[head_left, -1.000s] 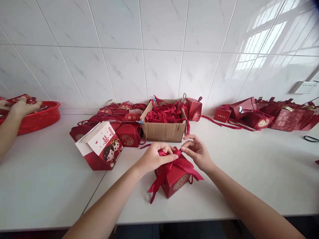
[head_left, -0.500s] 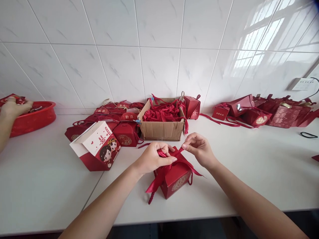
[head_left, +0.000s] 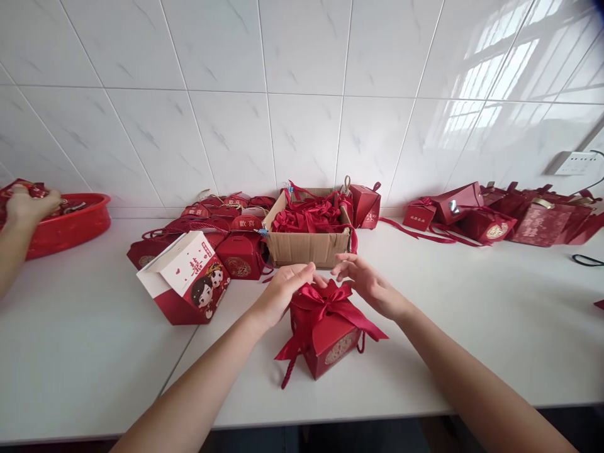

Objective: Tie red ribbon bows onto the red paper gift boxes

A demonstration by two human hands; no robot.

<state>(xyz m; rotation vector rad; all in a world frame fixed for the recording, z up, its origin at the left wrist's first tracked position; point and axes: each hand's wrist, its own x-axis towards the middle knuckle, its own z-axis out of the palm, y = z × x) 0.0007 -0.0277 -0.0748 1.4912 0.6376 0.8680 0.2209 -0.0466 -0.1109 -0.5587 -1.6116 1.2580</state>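
Observation:
A small red gift box (head_left: 330, 343) stands on the white counter (head_left: 453, 327) in front of me, with a red ribbon bow (head_left: 325, 300) tied on its top. My left hand (head_left: 283, 290) hovers at the bow's left loop with loosely spread fingers, its fingertips on or just above the ribbon. My right hand (head_left: 365, 283) is open at the bow's right side with its fingers apart, holding nothing. Ribbon tails hang down the box's left and right sides.
A cardboard box of red ribbons (head_left: 309, 236) sits just behind. A white and red box with cartoon figures (head_left: 189, 277) lies at the left, red gift boxes (head_left: 236, 242) behind it. More red boxes (head_left: 491, 220) line the right wall. Another person's hand (head_left: 28, 204) reaches into a red basin (head_left: 70, 223).
Both my hands have let go of the ribbon ends and opened. The bow now sits finished and spread on the box top.

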